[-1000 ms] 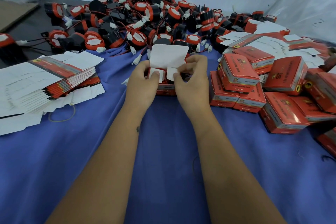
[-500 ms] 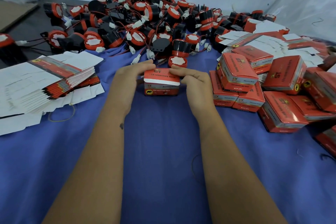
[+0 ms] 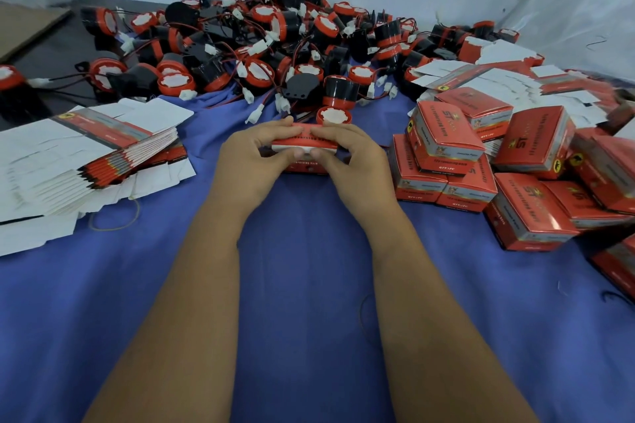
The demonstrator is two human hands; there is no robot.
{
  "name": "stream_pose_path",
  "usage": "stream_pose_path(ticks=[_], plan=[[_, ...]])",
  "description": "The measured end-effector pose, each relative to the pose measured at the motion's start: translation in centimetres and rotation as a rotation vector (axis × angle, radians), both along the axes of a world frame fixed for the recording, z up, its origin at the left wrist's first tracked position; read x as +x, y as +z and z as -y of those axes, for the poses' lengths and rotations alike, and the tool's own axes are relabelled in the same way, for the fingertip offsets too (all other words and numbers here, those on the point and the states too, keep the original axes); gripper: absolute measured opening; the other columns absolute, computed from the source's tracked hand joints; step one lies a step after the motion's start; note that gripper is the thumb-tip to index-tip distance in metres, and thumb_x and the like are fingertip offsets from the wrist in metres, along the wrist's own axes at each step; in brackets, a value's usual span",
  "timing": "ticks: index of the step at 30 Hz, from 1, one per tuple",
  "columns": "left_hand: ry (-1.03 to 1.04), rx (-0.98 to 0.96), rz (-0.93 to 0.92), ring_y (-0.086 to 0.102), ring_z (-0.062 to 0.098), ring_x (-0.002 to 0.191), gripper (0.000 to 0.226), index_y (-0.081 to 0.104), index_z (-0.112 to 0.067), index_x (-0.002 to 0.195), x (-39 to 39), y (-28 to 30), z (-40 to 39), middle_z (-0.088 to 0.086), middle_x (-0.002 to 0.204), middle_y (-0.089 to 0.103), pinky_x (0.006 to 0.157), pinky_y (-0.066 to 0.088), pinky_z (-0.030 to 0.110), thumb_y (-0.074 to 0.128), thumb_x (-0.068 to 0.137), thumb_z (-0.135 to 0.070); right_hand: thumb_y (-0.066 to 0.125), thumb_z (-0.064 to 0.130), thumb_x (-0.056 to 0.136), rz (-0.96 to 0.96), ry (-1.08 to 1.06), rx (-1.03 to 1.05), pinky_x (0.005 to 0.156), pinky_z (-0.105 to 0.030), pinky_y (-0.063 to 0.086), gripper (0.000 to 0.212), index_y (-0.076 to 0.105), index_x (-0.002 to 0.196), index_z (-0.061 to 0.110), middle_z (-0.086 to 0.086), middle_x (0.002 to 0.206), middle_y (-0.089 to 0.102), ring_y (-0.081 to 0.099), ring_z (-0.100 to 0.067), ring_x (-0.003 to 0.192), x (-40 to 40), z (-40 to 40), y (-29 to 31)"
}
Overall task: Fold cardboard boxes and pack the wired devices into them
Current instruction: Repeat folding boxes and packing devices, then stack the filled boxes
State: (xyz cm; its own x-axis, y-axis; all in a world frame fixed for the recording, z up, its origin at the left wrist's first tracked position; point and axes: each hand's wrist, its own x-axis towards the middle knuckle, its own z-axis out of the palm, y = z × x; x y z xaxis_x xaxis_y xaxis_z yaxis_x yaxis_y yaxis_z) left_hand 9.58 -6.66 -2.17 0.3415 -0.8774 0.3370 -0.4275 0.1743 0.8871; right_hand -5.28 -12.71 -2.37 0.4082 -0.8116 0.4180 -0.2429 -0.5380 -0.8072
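Since a second ago I've folded the white lid flap down; my left hand and right hand pinch the small red cardboard box shut between both grips, thumbs pressing the tuck-flap home.

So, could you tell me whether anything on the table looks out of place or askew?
Mostly no. The finished red boxes lie tumbled at odd angles instead of stacked, and a loose rubber band sits on the blue cloth beside the flat box blanks. No damage or spill shows.
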Motion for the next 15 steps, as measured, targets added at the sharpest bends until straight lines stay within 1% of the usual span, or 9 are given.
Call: stream_pose_path(ticks=[2, 3, 5, 6, 8, 11, 13, 15], plan=[[-0.009, -0.02, -0.055, 0.057, -0.002, 0.118, 0.035, 0.067, -0.041, 0.105, -0.05, 0.07, -0.03, -0.018, 0.118, 0.064, 0.095, 0.047, 0.013, 0.072, 0.089, -0.011, 0.068, 0.016, 0.092, 0.015, -0.012, -0.005, 0.091, -0.004, 0.039, 0.029, 0.068, 0.12, 0.017, 0.023, 0.107, 0.055, 0.05, 0.019, 0.101, -0.08, 0.07, 0.04], [0.0, -0.026, -0.077, 0.059, -0.005, 0.114, 0.033, 0.066, -0.043, 0.103, -0.04, 0.09, -0.02, -0.021, 0.115, 0.065, 0.094, 0.049, 0.014, 0.072, 0.089, -0.013, 0.067, 0.016, 0.092, 0.027, -0.015, 0.001, 0.091, -0.006, 0.041, 0.028, 0.068, 0.12, 0.018, 0.024, 0.106, 0.056, 0.05, 0.019, 0.101, -0.1, 0.06, 0.08], [0.013, -0.043, -0.116, 0.061, -0.009, 0.108, 0.029, 0.066, -0.044, 0.1, 0.03, 0.1, 0.03, -0.024, 0.109, 0.065, 0.093, 0.05, 0.016, 0.071, 0.09, -0.017, 0.066, 0.018, 0.093, 0.051, -0.017, 0.024, 0.091, -0.01, 0.044, 0.027, 0.068, 0.12, 0.019, 0.024, 0.105, 0.057, 0.054, 0.013, 0.103, -0.07, -0.06, 0.19], [0.011, -0.051, -0.134, 0.061, -0.008, 0.107, 0.029, 0.066, -0.044, 0.1, 0.06, 0.06, 0.06, -0.024, 0.108, 0.066, 0.093, 0.051, 0.017, 0.07, 0.09, -0.017, 0.066, 0.018, 0.093, 0.067, -0.016, 0.047, 0.091, -0.011, 0.046, 0.026, 0.068, 0.12, 0.02, 0.023, 0.106, 0.059, 0.056, 0.009, 0.104, -0.02, -0.13, 0.25], [0.0, -0.06, -0.173, 0.062, -0.001, 0.112, 0.03, 0.067, -0.042, 0.102, 0.14, -0.1, 0.15, -0.017, 0.112, 0.068, 0.095, 0.052, 0.022, 0.069, 0.092, -0.013, 0.064, 0.017, 0.094, 0.103, -0.014, 0.107, 0.091, -0.016, 0.049, 0.024, 0.068, 0.118, 0.022, 0.018, 0.108, 0.062, 0.058, 0.001, 0.105, 0.01, -0.2, 0.34], [-0.023, -0.065, -0.227, 0.058, 0.008, 0.123, 0.03, 0.07, -0.031, 0.104, 0.3, -0.2, 0.24, -0.002, 0.128, 0.065, 0.1, 0.051, 0.03, 0.064, 0.093, -0.004, 0.062, 0.013, 0.095, 0.137, -0.003, 0.128, 0.088, -0.022, 0.052, 0.018, 0.067, 0.107, 0.026, 0.014, 0.105, 0.066, 0.061, -0.006, 0.103, -0.03, -0.16, 0.49], [-0.034, -0.062, -0.241, 0.055, 0.01, 0.127, 0.031, 0.07, -0.028, 0.105, 0.3, -0.16, 0.23, 0.001, 0.133, 0.063, 0.103, 0.05, 0.033, 0.062, 0.093, 0.0, 0.062, 0.009, 0.094, 0.15, 0.011, 0.127, 0.086, -0.026, 0.053, 0.018, 0.064, 0.101, 0.025, 0.013, 0.101, 0.065, 0.062, -0.008, 0.099, -0.09, -0.11, 0.53], [-0.048, -0.056, -0.257, 0.054, 0.011, 0.129, 0.034, 0.07, -0.029, 0.106, 0.25, -0.07, 0.23, 0.001, 0.136, 0.061, 0.103, 0.05, 0.033, 0.061, 0.094, 0.001, 0.061, 0.006, 0.094, 0.154, 0.014, 0.129, 0.084, -0.025, 0.053, 0.018, 0.064, 0.097, 0.023, 0.014, 0.098, 0.064, 0.061, -0.003, 0.095, -0.18, 0.02, 0.46]])
